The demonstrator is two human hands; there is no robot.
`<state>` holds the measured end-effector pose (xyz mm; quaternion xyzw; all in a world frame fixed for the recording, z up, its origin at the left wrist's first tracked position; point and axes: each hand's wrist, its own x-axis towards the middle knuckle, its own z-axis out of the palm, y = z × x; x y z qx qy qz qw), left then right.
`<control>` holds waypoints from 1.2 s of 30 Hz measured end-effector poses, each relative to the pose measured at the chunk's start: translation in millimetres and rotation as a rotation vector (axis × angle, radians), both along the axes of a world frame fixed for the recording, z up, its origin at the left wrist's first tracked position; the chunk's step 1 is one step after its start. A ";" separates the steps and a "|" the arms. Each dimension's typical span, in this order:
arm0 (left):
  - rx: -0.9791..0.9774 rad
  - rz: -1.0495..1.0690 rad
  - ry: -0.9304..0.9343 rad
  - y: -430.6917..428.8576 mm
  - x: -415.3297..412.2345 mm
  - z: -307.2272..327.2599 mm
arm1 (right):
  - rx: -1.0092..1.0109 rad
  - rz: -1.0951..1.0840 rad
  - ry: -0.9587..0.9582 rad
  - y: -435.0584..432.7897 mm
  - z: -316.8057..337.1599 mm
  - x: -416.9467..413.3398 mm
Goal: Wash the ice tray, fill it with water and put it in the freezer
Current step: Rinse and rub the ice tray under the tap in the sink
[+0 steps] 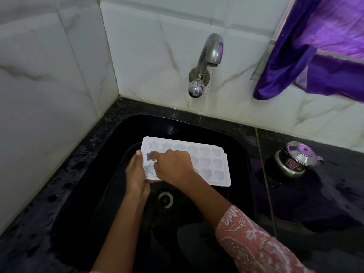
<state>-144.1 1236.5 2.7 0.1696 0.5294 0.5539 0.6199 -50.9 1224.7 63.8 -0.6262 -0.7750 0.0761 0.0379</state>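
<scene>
A white ice tray (208, 162) with star and heart moulds is held level over the black sink (232, 138). My left hand (136, 175) grips its left short edge, thumb on top and fingers hidden beneath. My right hand (173, 166) lies across the tray's left part, its fingertips pressed into one of the star moulds. The metal tap (210, 54) on the back wall shows no running water.
The sink drain (166, 199) lies below the tray. A steel kettle (295, 159) stands on the wet black counter (315, 203) to the right. A purple cloth (319, 48) hangs at the upper right. Tiled walls close the left and back.
</scene>
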 end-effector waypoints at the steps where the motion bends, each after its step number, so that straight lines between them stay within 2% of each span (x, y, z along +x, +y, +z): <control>1: 0.000 -0.001 0.004 -0.8 -0.6 -0.2 | -0.009 0.003 0.008 0.4 -0.1 -0.8; 7: -0.023 0.006 0.013 -0.9 -2.3 -2.3 | -0.060 0.032 0.027 0.3 -1.1 -2.1; 13: -0.009 -0.005 -0.002 -0.5 -6.0 -2.3 | 0.028 -0.032 0.038 -11.4 3.3 7.3; 26: 0.004 -0.018 0.003 1.4 -20.4 -4.2 | 0.041 -0.437 0.094 -77.2 -7.7 111.8; 36: -0.005 -0.040 0.028 2.0 -20.8 -3.5 | -0.018 -0.377 0.051 -78.2 -17.0 110.8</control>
